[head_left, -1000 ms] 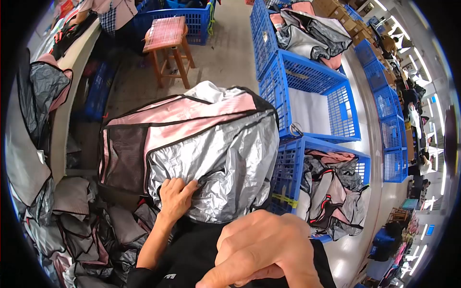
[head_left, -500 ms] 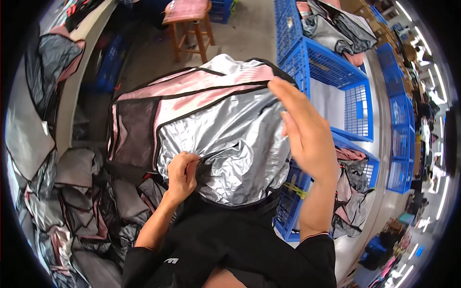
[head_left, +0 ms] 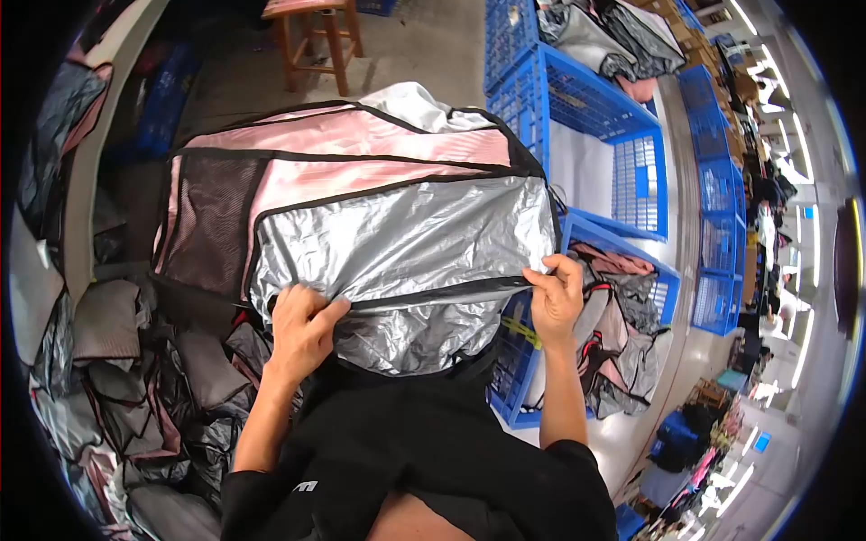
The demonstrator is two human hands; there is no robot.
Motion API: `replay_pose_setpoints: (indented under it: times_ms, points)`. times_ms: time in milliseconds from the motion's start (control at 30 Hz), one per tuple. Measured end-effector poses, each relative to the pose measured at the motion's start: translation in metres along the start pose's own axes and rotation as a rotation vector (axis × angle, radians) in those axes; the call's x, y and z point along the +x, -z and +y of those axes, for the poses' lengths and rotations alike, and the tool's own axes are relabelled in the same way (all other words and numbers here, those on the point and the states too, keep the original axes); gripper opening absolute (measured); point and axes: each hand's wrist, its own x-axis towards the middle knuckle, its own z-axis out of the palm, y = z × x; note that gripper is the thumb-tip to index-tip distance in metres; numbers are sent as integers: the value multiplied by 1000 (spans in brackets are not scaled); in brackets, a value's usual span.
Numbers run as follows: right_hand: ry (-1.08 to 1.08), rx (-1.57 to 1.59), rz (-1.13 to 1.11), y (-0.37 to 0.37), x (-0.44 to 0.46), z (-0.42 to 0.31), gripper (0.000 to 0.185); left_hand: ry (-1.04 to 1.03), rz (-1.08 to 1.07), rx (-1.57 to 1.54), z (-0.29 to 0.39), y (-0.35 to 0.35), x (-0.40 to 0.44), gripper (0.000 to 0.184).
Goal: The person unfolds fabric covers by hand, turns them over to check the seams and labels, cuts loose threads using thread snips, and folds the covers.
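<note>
Spread across my lap is a pink and silver fabric bag piece (head_left: 406, 225) with black trim and a dark mesh pocket (head_left: 212, 225) at its left end. My left hand (head_left: 304, 329) pinches the black-trimmed near edge of the silver panel at its left. On the right, my right hand (head_left: 555, 293) grips the same black edge between thumb and fingers. The edge runs nearly straight between both hands. Below it, more crinkled silver lining (head_left: 415, 338) lies against my black shirt.
Blue plastic crates (head_left: 595, 135) stand on the right, one with similar pieces (head_left: 622, 334) in it. A heap of grey and pink sewn pieces (head_left: 135, 379) lies at the left. A wooden stool (head_left: 320, 41) stands ahead.
My right hand has come down from above the far right corner and taken hold of the black edge. The silver panel is now flatter, its edge drawn straight. The view has shifted slightly.
</note>
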Motion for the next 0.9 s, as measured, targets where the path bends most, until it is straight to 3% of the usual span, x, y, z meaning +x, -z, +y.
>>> replay_pose_setpoints:
  times_ms: [67,300,400,500,700,900]
  points:
    - [-45,-48,58,1,-13,-5,23,-59,-102,79,5,2,-8,43]
    - [-218,-55,180,-8,-39,2,31,-4,-195,61,23,0,-17,42]
    - [-330,247,330,-11,-42,12,34,27,-185,48,28,-6,-20,43]
    - [-395,245,379,0,-40,25,30,68,-167,62,32,-9,-21,42]
    - [-473,203,370,17,23,24,27,90,-208,6,33,-7,-20,39]
    - [-433,180,134,2,127,-6,42,106,-201,42,29,-9,-24,40]
